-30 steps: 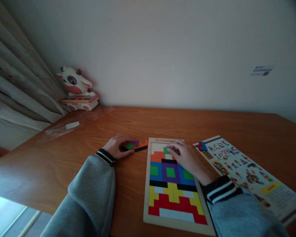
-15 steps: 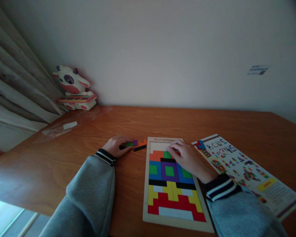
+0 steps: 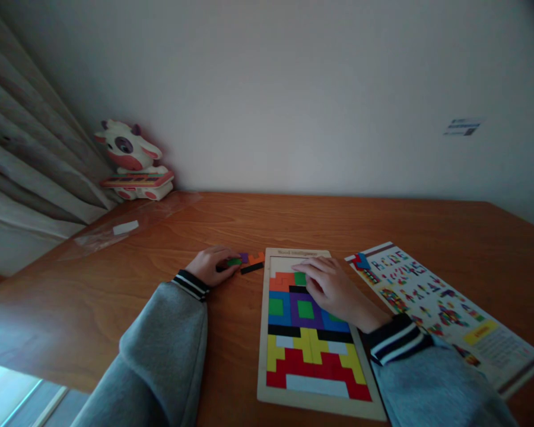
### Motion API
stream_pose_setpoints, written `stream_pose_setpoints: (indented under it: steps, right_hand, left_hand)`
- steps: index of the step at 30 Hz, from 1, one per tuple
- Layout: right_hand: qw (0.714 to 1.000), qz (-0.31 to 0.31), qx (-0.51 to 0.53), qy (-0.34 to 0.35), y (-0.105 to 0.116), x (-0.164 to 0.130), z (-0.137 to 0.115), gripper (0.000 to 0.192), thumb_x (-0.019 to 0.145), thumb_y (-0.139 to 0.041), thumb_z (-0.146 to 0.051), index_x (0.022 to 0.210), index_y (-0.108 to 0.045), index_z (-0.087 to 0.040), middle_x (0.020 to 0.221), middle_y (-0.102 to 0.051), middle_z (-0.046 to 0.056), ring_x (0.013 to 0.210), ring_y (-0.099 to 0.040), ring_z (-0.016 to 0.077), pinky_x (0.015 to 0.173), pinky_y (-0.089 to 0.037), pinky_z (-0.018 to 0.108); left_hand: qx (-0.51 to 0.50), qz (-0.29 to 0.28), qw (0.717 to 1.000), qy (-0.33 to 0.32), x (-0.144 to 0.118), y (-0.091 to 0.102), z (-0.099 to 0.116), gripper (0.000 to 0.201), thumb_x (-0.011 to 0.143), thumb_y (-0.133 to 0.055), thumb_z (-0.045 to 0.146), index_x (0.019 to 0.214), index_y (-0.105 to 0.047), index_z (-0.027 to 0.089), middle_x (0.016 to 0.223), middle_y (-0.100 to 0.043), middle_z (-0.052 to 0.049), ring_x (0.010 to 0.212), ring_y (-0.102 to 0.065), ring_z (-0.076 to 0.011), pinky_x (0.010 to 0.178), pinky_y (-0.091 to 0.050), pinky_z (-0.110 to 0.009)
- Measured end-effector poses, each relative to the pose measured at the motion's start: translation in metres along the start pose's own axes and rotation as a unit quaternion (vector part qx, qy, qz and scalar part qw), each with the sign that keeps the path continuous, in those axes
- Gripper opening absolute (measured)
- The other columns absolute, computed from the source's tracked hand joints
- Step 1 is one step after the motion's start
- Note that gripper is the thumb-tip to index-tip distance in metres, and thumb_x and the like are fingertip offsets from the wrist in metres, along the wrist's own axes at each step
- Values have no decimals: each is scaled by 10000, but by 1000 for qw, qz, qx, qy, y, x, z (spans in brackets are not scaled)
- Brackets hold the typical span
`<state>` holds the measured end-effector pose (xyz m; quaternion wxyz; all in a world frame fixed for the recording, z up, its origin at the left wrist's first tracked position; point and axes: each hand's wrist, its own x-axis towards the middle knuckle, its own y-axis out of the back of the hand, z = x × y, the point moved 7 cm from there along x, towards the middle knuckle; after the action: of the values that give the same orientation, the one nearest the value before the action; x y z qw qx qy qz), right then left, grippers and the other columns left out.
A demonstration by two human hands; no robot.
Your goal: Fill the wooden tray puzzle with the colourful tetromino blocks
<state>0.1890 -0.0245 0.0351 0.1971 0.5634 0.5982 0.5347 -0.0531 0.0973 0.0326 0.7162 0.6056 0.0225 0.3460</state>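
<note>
Puzzle board (image 3: 314, 403), wooden frame w/ coloured blocks, lies flat on tabletop (image 3: 231, 219), near edge, centre. Right hand (image 3: 333, 287) rests palm-down on its far part, fingers (image 3: 305, 268) pressed together, flat on pieces by a green block (image 3: 299, 278). Left hand (image 3: 211, 265) just left of board, fingers curled over loose pieces (image 3: 249, 261); real pinch or not, can't tell. Pattern sheet (image 3: 445, 308) right of board. Cow toy (image 3: 131, 160) far left, at wall.

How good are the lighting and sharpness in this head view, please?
Head view: dim and soft overall; brightest patch at the lower-left corner below the table; puzzle board colours still readable; print on the sheet too blurred to read; right hand slightly smeared; edges bowed by the wide lens.
</note>
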Motion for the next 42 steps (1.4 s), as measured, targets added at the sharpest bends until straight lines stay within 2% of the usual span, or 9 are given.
stream_pose_setpoints:
  steps: [7, 12, 18, 21, 23, 26, 28, 33, 42]
  right_hand:
    - [1000, -18, 12, 4, -3, -1, -1, 475, 834, -464, -37, 1191, -668, -275, 1106, -646, 63, 1081, -570, 231, 963, -447, 453]
    - [1000, -18, 16, -11, -3, 0, -5, 398, 884, -463, -66, 1152, -683, -260, 1074, -635, 72, 1059, -574, 233, 946, -458, 450]
    - [1000, 15, 15, -22, 4, 2, -2, 333, 920, -466, -99, 1121, -684, -250, 1057, -657, 60, 1037, -594, 219, 932, -462, 420]
    - [996, 52, -3, -66, 19, -2, 20, 288, 940, -459, -147, 1086, -691, -238, 1038, -671, 64, 995, -623, 209, 903, -485, 380]
    - [987, 79, -49, -130, 32, -11, 46, 276, 953, -456, -205, 1123, -673, -195, 1051, -671, 96, 983, -636, 231, 887, -497, 384]
    - [941, 101, -169, -274, 50, -35, 90, 347, 944, -502, -376, 1116, -670, -125, 1055, -661, 175, 984, -635, 325, 863, -501, 454]
    - [919, 87, -208, -322, 53, -48, 109, 437, 920, -530, -456, 1124, -660, -92, 1047, -657, 213, 989, -628, 361, 851, -501, 469]
    - [918, 68, -203, -333, 46, -59, 129, 385, 917, -522, -418, 1064, -670, -94, 1033, -673, 210, 1003, -631, 346, 864, -496, 432]
    - [928, 86, -93, -349, 44, -69, 148, 309, 873, -513, -397, 971, -700, -171, 993, -740, 149, 924, -684, 314, 762, -510, 396]
  left_hand:
    - [1, -3, 1000, 5, 1, 0, 1, 246, 893, -592, 375, 1053, -700, 223, 984, -740, -50, 881, -691, -192, 804, -558, -303]
    - [0, -2, 1000, 6, 1, 2, 3, 241, 888, -596, 363, 1058, -700, 227, 988, -736, -45, 875, -693, -190, 796, -556, -292]
    - [5, -6, 1000, 0, 1, 0, 1, 248, 893, -591, 364, 1066, -692, 217, 1005, -733, -49, 889, -690, -185, 801, -552, -282]
    - [16, -16, 1000, 10, -1, -2, -2, 259, 905, -581, 377, 1077, -691, 218, 1016, -732, -52, 904, -687, -188, 815, -549, -290]
    - [21, -14, 1000, 11, -1, -2, -2, 268, 901, -593, 386, 1086, -691, 220, 1026, -731, -56, 919, -685, -196, 827, -548, -301]
    - [15, 2, 1000, -7, 1, 0, 3, 291, 881, -633, 393, 1108, -683, 218, 1062, -724, -67, 962, -677, -210, 862, -543, -327]
    - [13, 9, 1000, -25, 4, 0, 11, 321, 873, -652, 394, 1137, -672, 214, 1121, -711, -79, 1013, -665, -226, 900, -534, -359]
    - [20, 5, 999, -40, 11, -10, 27, 372, 879, -655, 405, 1196, -649, 210, 1234, -676, -104, 1122, -639, -266, 972, -503, -439]
    - [-23, 9, 998, -62, 15, -18, 35, 321, 901, -643, 357, 1181, -669, 203, 1145, -727, -99, 1039, -690, -234, 916, -544, -380]
